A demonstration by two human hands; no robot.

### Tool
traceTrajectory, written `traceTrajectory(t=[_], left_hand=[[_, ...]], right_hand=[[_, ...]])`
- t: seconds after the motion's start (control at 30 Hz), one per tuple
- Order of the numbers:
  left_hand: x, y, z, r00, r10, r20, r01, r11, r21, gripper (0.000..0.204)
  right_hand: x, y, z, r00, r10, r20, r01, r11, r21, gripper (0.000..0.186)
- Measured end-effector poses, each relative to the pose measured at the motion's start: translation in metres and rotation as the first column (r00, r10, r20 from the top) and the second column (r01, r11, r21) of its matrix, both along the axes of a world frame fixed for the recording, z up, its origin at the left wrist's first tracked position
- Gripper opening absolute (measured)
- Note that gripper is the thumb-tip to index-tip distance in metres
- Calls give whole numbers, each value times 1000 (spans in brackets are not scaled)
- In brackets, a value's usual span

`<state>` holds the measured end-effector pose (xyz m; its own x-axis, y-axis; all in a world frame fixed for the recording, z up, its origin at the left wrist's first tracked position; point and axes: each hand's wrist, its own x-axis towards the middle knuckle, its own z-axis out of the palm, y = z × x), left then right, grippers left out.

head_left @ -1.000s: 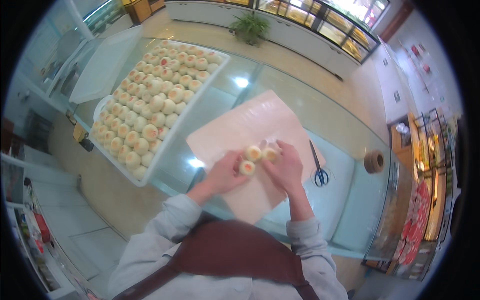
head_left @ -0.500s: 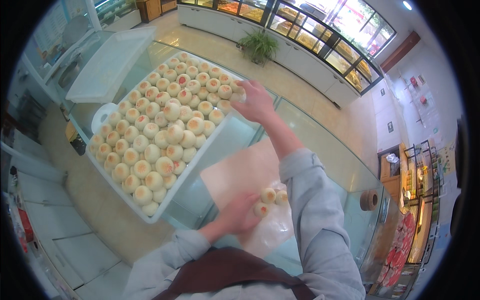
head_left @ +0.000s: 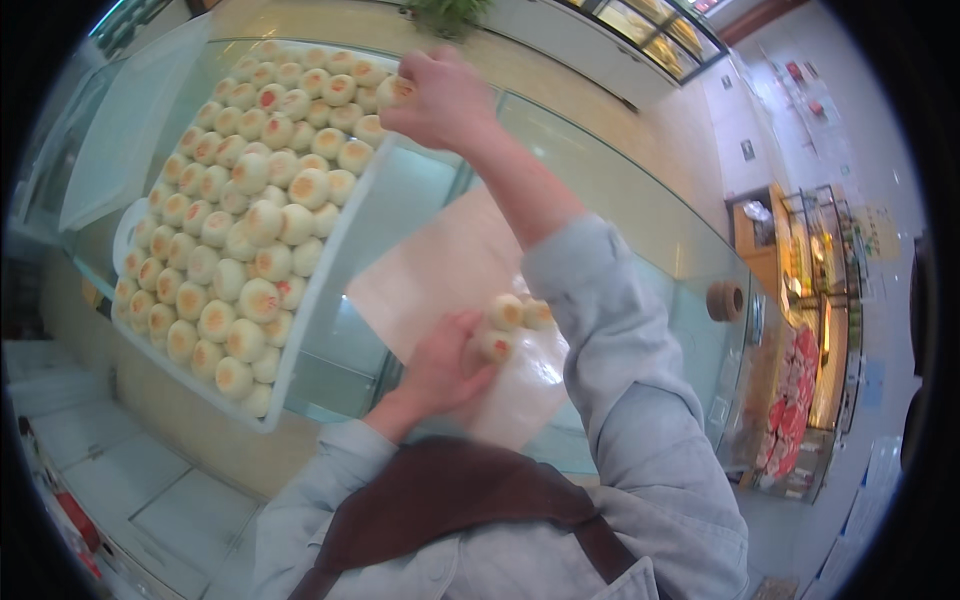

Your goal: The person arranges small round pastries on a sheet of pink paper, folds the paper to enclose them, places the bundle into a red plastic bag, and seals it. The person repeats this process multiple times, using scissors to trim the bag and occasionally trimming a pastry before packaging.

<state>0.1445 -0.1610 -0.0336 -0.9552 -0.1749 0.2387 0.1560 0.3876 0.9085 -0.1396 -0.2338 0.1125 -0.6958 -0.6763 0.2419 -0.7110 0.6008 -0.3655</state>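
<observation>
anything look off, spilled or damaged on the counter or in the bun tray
Nothing looks spilled or broken. One mild oddity: toward the far end of the white tray, a bun carries a heavy red blotch, while most others around it look paler on top.

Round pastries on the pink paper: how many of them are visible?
3: a first pastry at the far left, a second pastry just right of it, and a third pastry nearer, beside the left hand. The right sleeve may hide more.
</observation>
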Motion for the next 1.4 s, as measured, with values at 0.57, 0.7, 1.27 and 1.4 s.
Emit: traceTrajectory(t=[0.57, 0.7, 1.27, 1.4], left_hand=[[-28, -10, 25, 961, -248, 119, 271, 929, -253, 51], [-28, -7, 15, 977, -213, -8, 200, 930, -310, 48], [-6, -19, -9, 899, -285, 332, 349, 925, -151, 74], [2, -23, -18, 857, -397, 327, 330, 912, 244, 91]], right_hand=[[226, 287, -113, 886, -462, 23, 462, 881, -97, 49], [233, 274, -105, 861, -507, 34, 508, 861, -15, 55], [177, -45, -17, 933, 349, 89, -317, 912, -259, 47], [177, -53, -15, 950, 311, -10, -307, 930, -202, 31]])
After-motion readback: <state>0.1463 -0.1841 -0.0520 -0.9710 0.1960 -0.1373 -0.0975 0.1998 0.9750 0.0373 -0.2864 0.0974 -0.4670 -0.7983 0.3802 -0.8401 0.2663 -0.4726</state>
